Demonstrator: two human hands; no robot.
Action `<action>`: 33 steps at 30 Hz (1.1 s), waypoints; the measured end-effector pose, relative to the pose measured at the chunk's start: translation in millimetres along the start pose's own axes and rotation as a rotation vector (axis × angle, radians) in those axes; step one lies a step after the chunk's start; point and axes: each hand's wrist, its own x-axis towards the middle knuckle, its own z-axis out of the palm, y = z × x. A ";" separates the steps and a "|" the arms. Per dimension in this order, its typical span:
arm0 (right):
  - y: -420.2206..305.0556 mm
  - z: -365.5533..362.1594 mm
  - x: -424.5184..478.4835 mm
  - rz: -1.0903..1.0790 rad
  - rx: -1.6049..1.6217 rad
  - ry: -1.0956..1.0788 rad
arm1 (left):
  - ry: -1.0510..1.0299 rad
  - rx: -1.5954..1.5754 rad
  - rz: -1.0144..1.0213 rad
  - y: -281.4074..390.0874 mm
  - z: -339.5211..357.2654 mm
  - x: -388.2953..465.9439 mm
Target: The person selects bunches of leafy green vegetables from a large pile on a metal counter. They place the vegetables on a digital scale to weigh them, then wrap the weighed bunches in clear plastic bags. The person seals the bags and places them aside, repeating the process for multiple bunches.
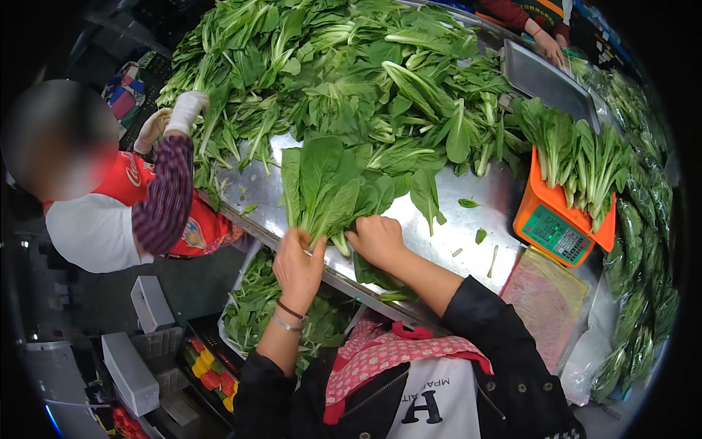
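Observation:
My left hand [299, 266] holds a bunch of leafy greens [321, 192] by the stem end, leaves fanned away from me over the metal table [258, 211]. Close by on the right, my right hand [378, 241] has its fingers curled at the lower stems and leaves on that side of the bunch; its fingertips are partly hidden. A large heap of loose leafy greens [351, 99] covers the far part of the table. Some leaves [378, 277] lie under my right wrist at the near edge. Single leaves [425, 197] and stem scraps lie to the right.
An orange digital scale [526, 214] carries bunches of greens [570, 159]. Beside it are plastic bags [543, 307] and bagged greens [630, 263]. Below the table edge stands a bin of greens [255, 307]. One gloved co-worker [186, 110] works at left; another person's hand [548, 46] is near a metal tray [548, 79].

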 end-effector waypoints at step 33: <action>32.1 -4.4 -27.8 0.221 0.002 -0.044 | -0.036 -0.338 0.393 -37.6 48.1 48.3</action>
